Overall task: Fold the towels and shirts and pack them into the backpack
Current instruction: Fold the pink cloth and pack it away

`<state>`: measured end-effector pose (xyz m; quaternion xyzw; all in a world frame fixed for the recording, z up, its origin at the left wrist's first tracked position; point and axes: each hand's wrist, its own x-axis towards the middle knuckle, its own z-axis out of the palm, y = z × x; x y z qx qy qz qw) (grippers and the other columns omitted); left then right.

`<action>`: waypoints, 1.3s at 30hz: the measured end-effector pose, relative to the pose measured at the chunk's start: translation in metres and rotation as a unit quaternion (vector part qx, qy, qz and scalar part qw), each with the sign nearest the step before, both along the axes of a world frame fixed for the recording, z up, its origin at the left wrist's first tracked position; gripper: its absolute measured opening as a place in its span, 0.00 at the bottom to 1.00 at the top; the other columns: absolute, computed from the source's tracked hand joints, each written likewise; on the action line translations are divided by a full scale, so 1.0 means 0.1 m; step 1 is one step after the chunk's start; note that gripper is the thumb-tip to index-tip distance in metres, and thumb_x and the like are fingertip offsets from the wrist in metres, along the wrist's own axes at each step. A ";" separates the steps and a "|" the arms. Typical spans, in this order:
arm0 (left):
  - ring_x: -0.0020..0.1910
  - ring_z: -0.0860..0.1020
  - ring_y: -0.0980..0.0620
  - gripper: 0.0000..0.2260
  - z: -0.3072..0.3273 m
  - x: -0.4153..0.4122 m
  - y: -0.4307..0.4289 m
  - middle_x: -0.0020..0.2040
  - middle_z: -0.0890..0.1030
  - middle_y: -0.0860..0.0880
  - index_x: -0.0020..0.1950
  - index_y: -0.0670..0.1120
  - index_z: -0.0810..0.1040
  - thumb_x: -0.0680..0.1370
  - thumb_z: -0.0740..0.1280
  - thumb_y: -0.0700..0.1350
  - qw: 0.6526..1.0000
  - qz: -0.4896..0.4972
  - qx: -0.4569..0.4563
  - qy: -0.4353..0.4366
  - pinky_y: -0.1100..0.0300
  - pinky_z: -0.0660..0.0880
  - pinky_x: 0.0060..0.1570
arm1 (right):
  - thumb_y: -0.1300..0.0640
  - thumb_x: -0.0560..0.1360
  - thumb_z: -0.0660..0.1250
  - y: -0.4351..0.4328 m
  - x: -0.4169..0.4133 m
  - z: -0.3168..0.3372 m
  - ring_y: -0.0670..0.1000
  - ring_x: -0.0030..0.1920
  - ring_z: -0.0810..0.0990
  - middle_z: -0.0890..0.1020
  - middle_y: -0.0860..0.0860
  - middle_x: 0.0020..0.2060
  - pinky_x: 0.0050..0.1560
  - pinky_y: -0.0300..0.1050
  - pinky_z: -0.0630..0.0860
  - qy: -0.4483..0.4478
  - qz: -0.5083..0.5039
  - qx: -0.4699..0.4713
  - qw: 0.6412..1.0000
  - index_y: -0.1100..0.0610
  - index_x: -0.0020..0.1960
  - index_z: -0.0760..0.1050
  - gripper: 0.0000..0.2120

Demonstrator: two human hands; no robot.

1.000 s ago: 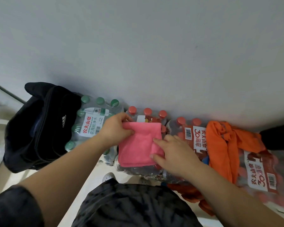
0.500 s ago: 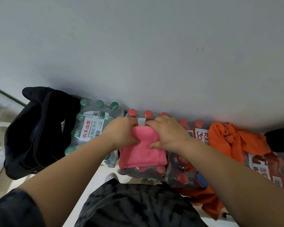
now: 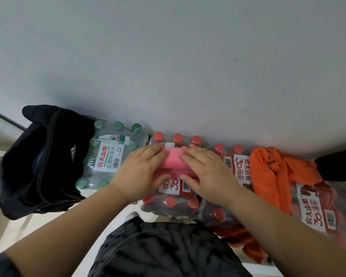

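Observation:
A small pink towel (image 3: 173, 161), folded into a narrow strip, lies on top of a shrink-wrapped pack of red-capped bottles (image 3: 171, 202). My left hand (image 3: 141, 172) presses flat on its left part. My right hand (image 3: 206, 172) presses flat on its right part, so only the middle of the towel shows between them. A black backpack (image 3: 38, 162) stands open at the far left. An orange shirt (image 3: 274, 176) lies crumpled over the bottle packs on the right.
A pack of green-capped water bottles (image 3: 110, 154) stands between the backpack and the red-capped pack. More red-capped packs (image 3: 316, 208) run to the right. A grey wall (image 3: 168, 66) rises right behind everything. A dark object (image 3: 338, 164) sits at the far right edge.
The towel's near half was folded up and away, so the towel is half as deep. Both hands moved from gripping its edges to lying flat on top of it.

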<state>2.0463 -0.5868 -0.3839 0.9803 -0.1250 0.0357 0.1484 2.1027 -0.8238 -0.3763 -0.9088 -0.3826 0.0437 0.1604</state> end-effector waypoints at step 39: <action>0.55 0.78 0.49 0.40 0.38 0.06 -0.07 0.61 0.78 0.50 0.78 0.65 0.54 0.73 0.73 0.53 0.973 0.056 -0.128 0.185 0.54 0.75 0.55 | 0.58 0.72 0.76 0.26 -0.02 0.05 0.42 0.60 0.76 0.76 0.42 0.60 0.64 0.48 0.76 0.214 -0.171 0.246 0.930 0.45 0.67 0.75 0.26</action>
